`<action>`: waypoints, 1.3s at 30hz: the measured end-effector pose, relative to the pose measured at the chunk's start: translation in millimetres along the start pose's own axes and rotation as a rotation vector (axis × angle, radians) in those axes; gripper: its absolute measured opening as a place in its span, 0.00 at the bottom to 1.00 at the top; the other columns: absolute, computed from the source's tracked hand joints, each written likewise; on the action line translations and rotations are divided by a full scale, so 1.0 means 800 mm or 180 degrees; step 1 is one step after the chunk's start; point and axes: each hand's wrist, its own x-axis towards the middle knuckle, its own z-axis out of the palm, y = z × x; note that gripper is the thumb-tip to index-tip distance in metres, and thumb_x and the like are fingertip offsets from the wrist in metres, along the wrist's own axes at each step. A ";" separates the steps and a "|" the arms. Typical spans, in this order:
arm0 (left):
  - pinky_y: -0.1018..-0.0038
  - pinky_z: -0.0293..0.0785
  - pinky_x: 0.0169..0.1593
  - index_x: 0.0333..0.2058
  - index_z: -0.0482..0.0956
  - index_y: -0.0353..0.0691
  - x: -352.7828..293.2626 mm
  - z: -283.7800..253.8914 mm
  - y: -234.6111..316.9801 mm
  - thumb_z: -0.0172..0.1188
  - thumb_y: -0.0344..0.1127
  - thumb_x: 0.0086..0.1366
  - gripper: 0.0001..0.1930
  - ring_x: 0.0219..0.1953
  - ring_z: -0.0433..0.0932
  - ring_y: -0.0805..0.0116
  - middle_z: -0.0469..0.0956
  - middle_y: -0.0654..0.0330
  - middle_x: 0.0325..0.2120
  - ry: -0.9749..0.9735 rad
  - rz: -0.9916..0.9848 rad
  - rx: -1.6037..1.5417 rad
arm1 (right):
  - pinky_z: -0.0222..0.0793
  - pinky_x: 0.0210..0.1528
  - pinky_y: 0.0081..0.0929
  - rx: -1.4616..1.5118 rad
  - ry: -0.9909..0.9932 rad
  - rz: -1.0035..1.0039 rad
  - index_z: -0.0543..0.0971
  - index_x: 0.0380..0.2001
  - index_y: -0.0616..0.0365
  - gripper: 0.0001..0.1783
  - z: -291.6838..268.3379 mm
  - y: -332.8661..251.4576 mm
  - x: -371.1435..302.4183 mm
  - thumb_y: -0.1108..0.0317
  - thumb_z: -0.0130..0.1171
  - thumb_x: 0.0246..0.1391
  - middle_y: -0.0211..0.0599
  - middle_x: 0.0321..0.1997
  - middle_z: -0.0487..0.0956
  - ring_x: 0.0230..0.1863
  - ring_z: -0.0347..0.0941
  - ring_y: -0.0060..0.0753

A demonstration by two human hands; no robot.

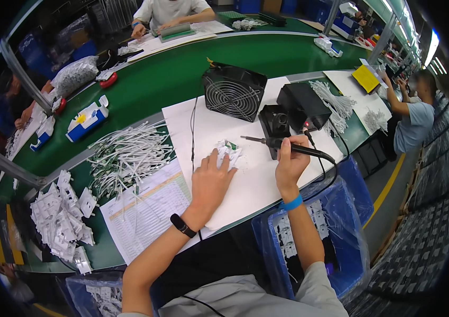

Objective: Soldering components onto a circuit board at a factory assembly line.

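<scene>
On the white work board [256,195] lies a small white plastic housing [233,154] with a bit of green circuit board in it. The fingers of my left hand [211,182] rest on its near and left edges and hold it against the board. In my right hand [292,166], closed like a pen grip, is a soldering iron [274,142]. Its tip points left, just above and to the right of the housing, apart from it. The iron's cable loops off to the right. Fine details of the housing are partly under my fingers.
A black fan [234,94], an iron stand [275,124] and a black soldering station [303,105] stand behind. Left are bundled white wires [129,156], a printed sheet [147,211] and piled white housings [60,216]. Blue lined bins [354,253] sit below; co-workers are at the green conveyor [171,66].
</scene>
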 end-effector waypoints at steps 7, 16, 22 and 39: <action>0.59 0.75 0.53 0.58 0.75 0.34 -0.021 0.000 0.002 0.62 0.36 0.65 0.24 0.55 0.73 0.46 0.68 0.35 0.59 0.0020 0.0267 -0.0113 | 0.62 0.30 0.17 -0.0236 -0.0284 -0.0042 0.71 0.35 0.59 0.06 0.020 0.009 -0.015 0.73 0.59 0.64 0.27 0.27 0.71 0.27 0.67 0.15; 0.59 0.76 0.53 0.54 0.80 0.35 -0.029 0.006 0.006 0.61 0.36 0.66 0.19 0.54 0.75 0.44 0.71 0.35 0.57 0.0120 0.0166 -0.0259 | 0.66 0.29 0.18 -0.0171 -0.0658 0.0186 0.71 0.36 0.60 0.06 0.020 0.016 -0.025 0.75 0.58 0.64 0.31 0.27 0.74 0.25 0.70 0.17; 0.61 0.76 0.53 0.54 0.80 0.36 -0.028 0.005 0.008 0.61 0.36 0.66 0.19 0.54 0.75 0.46 0.72 0.36 0.57 0.0122 0.0126 -0.0278 | 0.68 0.28 0.17 -0.0307 -0.0801 0.0171 0.71 0.35 0.62 0.07 0.021 0.017 -0.024 0.73 0.60 0.63 0.32 0.27 0.76 0.25 0.72 0.17; 0.62 0.75 0.55 0.53 0.80 0.36 -0.028 0.001 0.009 0.62 0.35 0.65 0.19 0.55 0.74 0.48 0.72 0.37 0.57 0.0108 0.0108 -0.0314 | 0.71 0.31 0.20 -0.0772 -0.0903 0.0059 0.73 0.34 0.63 0.08 0.024 0.011 -0.023 0.71 0.61 0.63 0.35 0.28 0.77 0.29 0.74 0.21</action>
